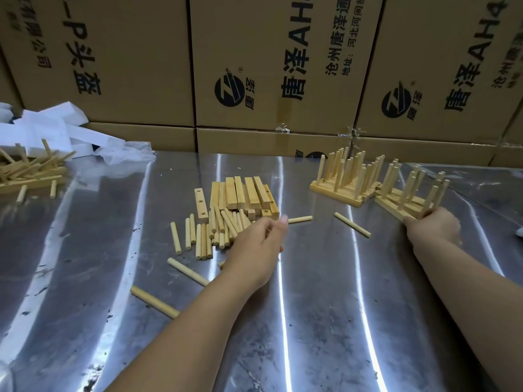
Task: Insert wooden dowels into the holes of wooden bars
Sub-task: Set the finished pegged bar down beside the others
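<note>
You are working on a shiny sheet-metal tabletop (325, 306), scuffed and streaked with reflected light. A wall of stacked cardboard boxes (127, 52) printed with black Chinese characters and a round logo closes off its far edge.

The stack of wooden bars (243, 193) lies mid-table, with one drilled bar (201, 205) flat just left of it. The loose dowels (203, 239) are heaped against the near side of the stack. Single dowels have strayed: one (300, 219) and another (352, 224) to the right of the stack, and two more (188, 271) (154, 302) nearer you, left of your forearm.

Right of the stack stand the finished bars (348, 179), dowels upright, and beyond them a second cluster (410, 190).

Your left hand (254, 250) hangs over the dowel heap at the near edge of the stack, fingers curled downward; whether it is pinching a dowel cannot be told. Your right hand (433, 226), blurred, meets the near end of the second cluster; its grip cannot be made out.

Far left of the stack lie a jumble of wood pieces (28, 171), white foam blocks (56, 123) and crumpled clear film (124, 154).
</note>
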